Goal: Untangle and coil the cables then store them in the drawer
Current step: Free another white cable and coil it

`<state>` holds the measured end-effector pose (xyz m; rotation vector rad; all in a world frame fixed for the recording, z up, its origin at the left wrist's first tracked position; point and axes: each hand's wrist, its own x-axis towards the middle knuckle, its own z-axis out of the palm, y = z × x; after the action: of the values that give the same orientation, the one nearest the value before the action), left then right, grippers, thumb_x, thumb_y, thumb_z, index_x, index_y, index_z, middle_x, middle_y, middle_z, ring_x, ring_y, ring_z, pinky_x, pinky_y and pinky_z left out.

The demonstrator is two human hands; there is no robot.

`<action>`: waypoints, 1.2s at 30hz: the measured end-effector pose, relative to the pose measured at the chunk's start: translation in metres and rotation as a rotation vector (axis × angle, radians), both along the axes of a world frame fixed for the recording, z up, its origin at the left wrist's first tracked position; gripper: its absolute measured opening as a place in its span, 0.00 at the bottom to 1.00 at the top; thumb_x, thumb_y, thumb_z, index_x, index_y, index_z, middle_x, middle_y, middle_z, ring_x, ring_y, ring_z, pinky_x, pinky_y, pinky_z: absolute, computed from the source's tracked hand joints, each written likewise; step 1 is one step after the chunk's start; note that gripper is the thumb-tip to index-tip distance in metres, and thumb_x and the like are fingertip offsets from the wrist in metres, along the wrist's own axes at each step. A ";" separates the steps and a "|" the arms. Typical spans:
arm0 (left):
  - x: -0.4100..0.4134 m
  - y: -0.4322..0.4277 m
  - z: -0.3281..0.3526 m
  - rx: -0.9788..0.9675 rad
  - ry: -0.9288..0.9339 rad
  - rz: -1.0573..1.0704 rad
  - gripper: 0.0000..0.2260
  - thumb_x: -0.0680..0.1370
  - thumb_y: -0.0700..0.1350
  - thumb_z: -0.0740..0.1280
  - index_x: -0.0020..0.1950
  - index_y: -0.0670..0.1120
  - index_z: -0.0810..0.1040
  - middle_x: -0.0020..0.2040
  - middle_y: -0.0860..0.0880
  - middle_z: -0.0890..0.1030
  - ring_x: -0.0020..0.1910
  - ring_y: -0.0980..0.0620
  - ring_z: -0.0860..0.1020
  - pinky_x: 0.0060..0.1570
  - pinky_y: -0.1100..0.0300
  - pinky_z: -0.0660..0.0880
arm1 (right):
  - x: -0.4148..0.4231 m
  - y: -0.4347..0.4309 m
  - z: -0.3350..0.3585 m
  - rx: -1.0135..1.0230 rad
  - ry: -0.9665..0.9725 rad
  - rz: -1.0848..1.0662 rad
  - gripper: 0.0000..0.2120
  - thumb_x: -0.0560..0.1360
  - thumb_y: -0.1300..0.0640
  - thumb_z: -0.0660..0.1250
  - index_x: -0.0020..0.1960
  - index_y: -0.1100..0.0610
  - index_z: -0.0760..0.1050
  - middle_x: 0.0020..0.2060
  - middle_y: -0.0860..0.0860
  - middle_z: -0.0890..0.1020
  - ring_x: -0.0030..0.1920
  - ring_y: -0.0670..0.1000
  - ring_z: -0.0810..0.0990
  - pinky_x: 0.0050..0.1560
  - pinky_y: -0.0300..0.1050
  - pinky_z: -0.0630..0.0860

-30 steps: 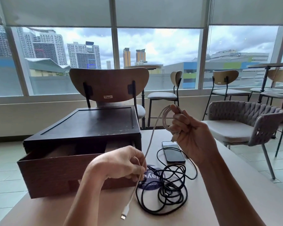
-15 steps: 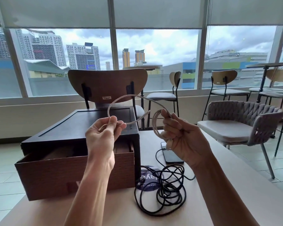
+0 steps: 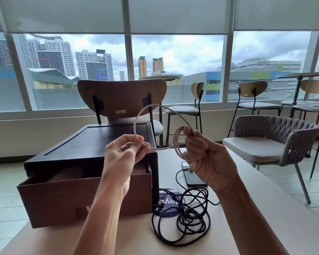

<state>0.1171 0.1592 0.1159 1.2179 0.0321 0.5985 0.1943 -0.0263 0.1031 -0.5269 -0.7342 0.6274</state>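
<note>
The white cable (image 3: 166, 111) was pinched by the left hand (image 3: 125, 151) and its coil gripped by the right hand (image 3: 208, 159), so another loop could be formed.

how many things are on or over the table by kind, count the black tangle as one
white cable: 1, held by left hand and right hand
black cable tangle: 1
drawer box: 1
phone: 1
purple disc: 1
total: 5
</note>
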 end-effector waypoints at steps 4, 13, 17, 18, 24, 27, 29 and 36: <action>-0.004 0.002 0.001 -0.026 0.092 -0.130 0.04 0.78 0.38 0.68 0.46 0.40 0.82 0.37 0.45 0.85 0.35 0.55 0.83 0.37 0.68 0.81 | 0.000 0.004 -0.003 -0.010 0.041 0.043 0.14 0.84 0.64 0.52 0.62 0.70 0.71 0.34 0.49 0.65 0.32 0.45 0.61 0.38 0.41 0.69; -0.003 -0.010 0.000 0.078 0.153 -0.446 0.04 0.78 0.37 0.67 0.48 0.38 0.80 0.40 0.43 0.81 0.33 0.56 0.79 0.34 0.68 0.79 | -0.004 0.020 -0.009 -0.033 0.056 0.119 0.13 0.83 0.63 0.54 0.60 0.70 0.72 0.31 0.47 0.62 0.29 0.44 0.61 0.35 0.39 0.72; -0.006 0.002 0.000 0.248 0.214 -0.571 0.08 0.75 0.44 0.69 0.50 0.42 0.80 0.45 0.44 0.82 0.39 0.53 0.79 0.38 0.62 0.76 | -0.001 0.020 -0.008 -0.010 0.033 0.121 0.10 0.81 0.64 0.60 0.58 0.69 0.73 0.32 0.47 0.60 0.29 0.43 0.59 0.33 0.38 0.73; -0.008 0.006 0.000 0.275 0.234 -0.594 0.07 0.75 0.45 0.69 0.50 0.44 0.81 0.46 0.45 0.82 0.40 0.53 0.79 0.39 0.61 0.76 | 0.000 0.020 -0.007 -0.006 0.023 0.113 0.09 0.79 0.65 0.63 0.57 0.69 0.74 0.32 0.47 0.60 0.29 0.43 0.59 0.33 0.37 0.72; -0.015 0.020 0.001 0.393 0.317 -0.573 0.18 0.75 0.51 0.68 0.62 0.45 0.79 0.53 0.44 0.82 0.47 0.52 0.81 0.43 0.61 0.79 | -0.001 0.022 -0.005 -0.032 -0.070 0.072 0.09 0.76 0.63 0.67 0.55 0.67 0.78 0.31 0.47 0.59 0.28 0.43 0.57 0.31 0.35 0.65; -0.017 0.012 0.006 0.448 0.351 -0.467 0.23 0.74 0.55 0.69 0.64 0.45 0.74 0.52 0.43 0.83 0.45 0.51 0.84 0.45 0.60 0.81 | -0.006 0.024 0.000 -0.056 -0.074 -0.088 0.11 0.78 0.64 0.60 0.54 0.67 0.77 0.31 0.47 0.58 0.27 0.43 0.57 0.30 0.35 0.66; -0.016 0.005 0.008 0.591 0.305 -0.310 0.21 0.75 0.55 0.71 0.63 0.51 0.69 0.51 0.45 0.82 0.45 0.51 0.84 0.49 0.56 0.83 | -0.008 0.024 0.003 -0.076 -0.058 -0.244 0.13 0.79 0.66 0.54 0.54 0.68 0.76 0.29 0.48 0.59 0.25 0.43 0.58 0.29 0.36 0.65; -0.014 -0.022 0.010 1.120 -0.040 0.026 0.12 0.74 0.51 0.75 0.52 0.60 0.75 0.43 0.56 0.77 0.41 0.60 0.77 0.40 0.70 0.74 | -0.007 0.022 0.006 -0.081 0.004 -0.368 0.15 0.83 0.67 0.50 0.57 0.69 0.74 0.26 0.49 0.64 0.23 0.43 0.64 0.27 0.37 0.70</action>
<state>0.1035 0.1373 0.1261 2.2845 -0.3675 0.6777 0.1871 -0.0041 0.1095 -0.7156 -0.5896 0.3154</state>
